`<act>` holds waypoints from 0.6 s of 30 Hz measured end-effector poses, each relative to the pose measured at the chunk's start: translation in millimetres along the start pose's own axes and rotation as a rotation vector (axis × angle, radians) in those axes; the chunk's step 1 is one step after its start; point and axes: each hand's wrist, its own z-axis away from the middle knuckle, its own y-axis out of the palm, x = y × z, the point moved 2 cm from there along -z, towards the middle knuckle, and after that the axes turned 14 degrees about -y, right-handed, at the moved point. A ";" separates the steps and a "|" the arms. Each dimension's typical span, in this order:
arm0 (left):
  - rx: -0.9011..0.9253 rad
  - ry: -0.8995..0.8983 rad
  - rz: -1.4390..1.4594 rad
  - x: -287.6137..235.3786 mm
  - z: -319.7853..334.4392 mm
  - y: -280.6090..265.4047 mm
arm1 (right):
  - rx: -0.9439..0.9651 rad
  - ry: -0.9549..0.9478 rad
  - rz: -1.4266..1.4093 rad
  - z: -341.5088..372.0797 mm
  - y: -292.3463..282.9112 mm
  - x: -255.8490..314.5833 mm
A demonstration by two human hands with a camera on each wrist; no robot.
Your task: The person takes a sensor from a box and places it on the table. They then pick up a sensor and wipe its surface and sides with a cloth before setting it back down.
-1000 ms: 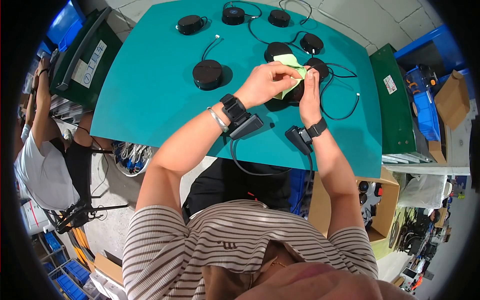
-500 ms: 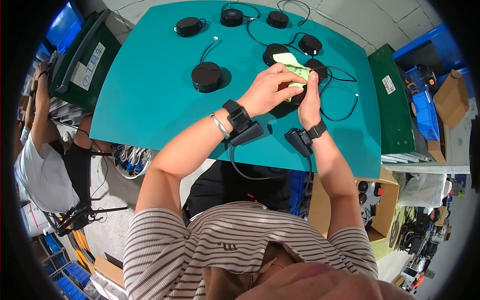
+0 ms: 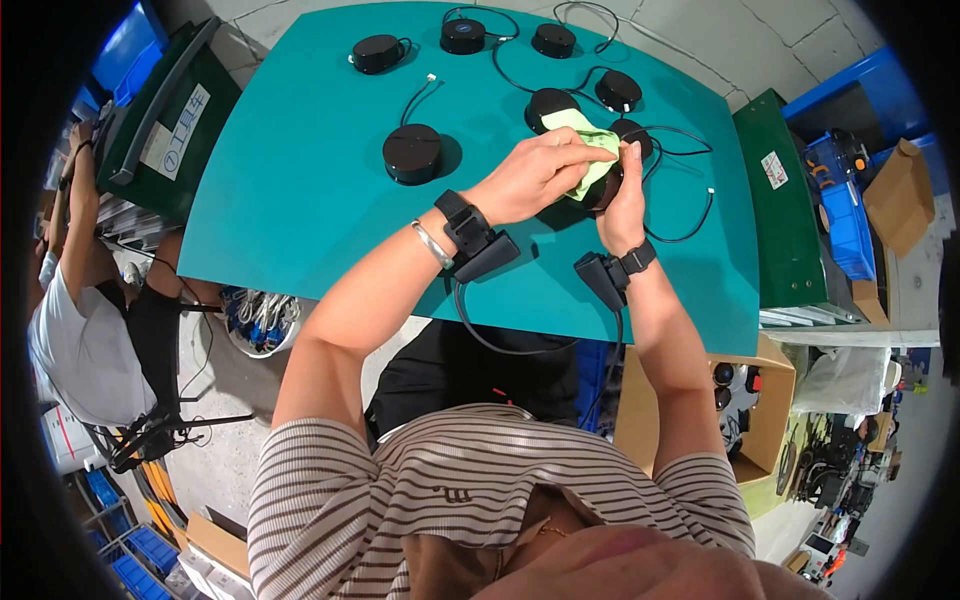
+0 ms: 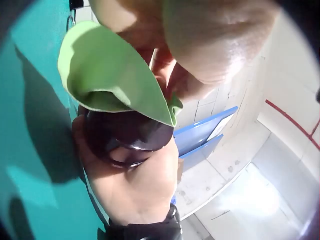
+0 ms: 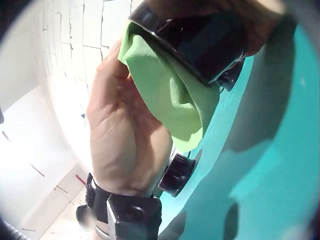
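A glossy black round unit (image 3: 602, 190) (image 4: 122, 137) (image 5: 197, 42) is gripped by my right hand (image 3: 624, 207) (image 4: 137, 190), its palm and fingers around the side. My left hand (image 3: 530, 180) (image 5: 125, 137) pinches a light green cloth (image 3: 564, 120) (image 4: 105, 70) (image 5: 167, 92) and holds it against the unit. One flap of the cloth hangs loose beyond the fingers. Both hands are above the green table (image 3: 300, 200), near its middle right. Part of the unit is hidden by the cloth and the fingers.
Several black round units with thin cables stand along the table's far side; another (image 3: 412, 153) is left of my hands. A cardboard box (image 3: 775, 410) stands below the right edge. Green cabinets (image 3: 785, 215) flank the table. Another person (image 3: 90, 330) sits at far left.
My left hand and the cloth have shifted slightly on the unit, and more of the unit's dark surface shows. My right hand keeps its grip in nearly the same place.
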 end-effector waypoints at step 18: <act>-0.056 -0.077 0.032 13.0 -4.1 -7.3 | 0.089 -0.083 0.033 0.7 -0.5 1.6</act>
